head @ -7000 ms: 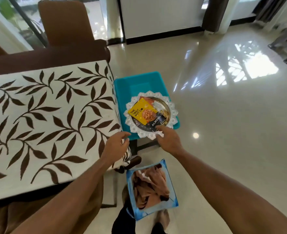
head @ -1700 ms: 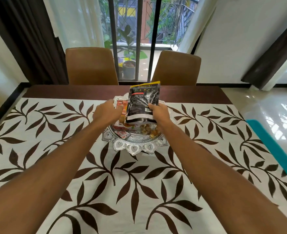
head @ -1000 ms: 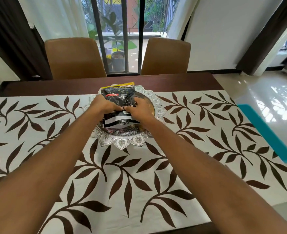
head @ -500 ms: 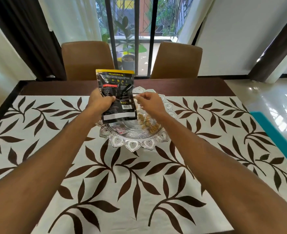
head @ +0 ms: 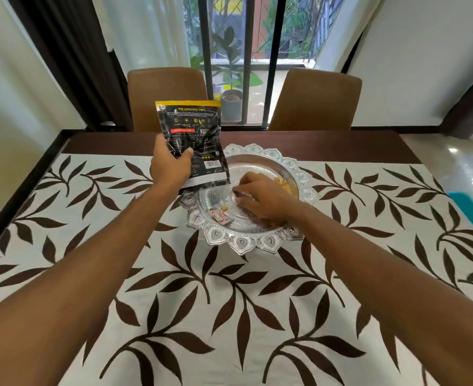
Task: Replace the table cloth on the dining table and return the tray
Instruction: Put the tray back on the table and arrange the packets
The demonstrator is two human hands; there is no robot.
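A white table cloth (head: 229, 302) with brown leaves covers the dining table (head: 341, 146). On it, toward the far side, sits a round silver tray (head: 240, 242) with a scalloped rim. My left hand (head: 171, 168) grips a black and yellow nut packet (head: 193, 126), holding it upright over the tray's left edge. My right hand (head: 263, 196) is down inside the tray, its curled fingers pinching a small white wrapper. A red and white sachet (head: 220, 215) lies in the tray, and some brown snacks (head: 284, 185) show behind my right hand.
Two brown chairs (head: 165, 93) (head: 316, 98) stand at the far side of the table, in front of a barred window. A teal tub (head: 472, 213) peeks in at the right edge, on the glossy floor. Dark curtains hang at the left.
My left hand has lifted the packet further up and to the left, off the tray. My right hand has dropped into the tray and closed its fingers on a small wrapper.
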